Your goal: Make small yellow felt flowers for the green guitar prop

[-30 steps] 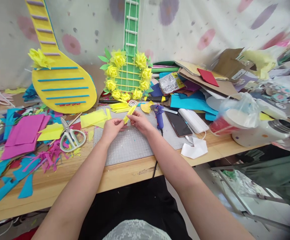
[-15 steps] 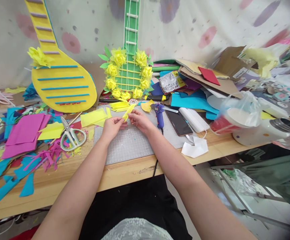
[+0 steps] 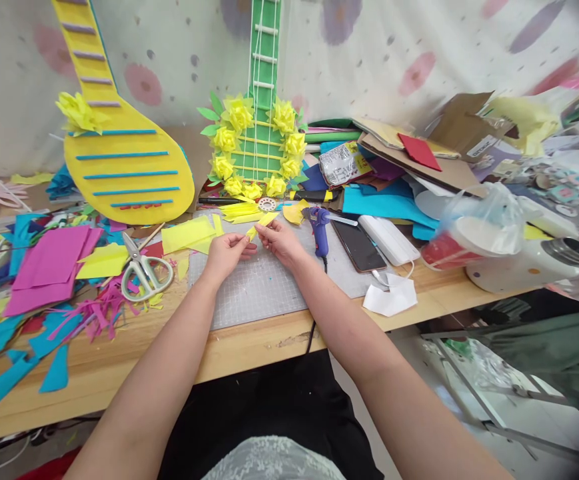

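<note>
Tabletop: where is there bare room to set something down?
Mostly bare: the grey cutting mat nearer the wearer than the left hand and right hand, and front wood between the blue scraps and left forearm. Crowded: left around the scissors and magenta paper; right around the phone and cup.

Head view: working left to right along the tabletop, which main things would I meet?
Magenta sheets, scissors, left hand, right hand (both hands pinch one yellow strip), blue glue gun, dark phone, red-and-white cup.
</note>
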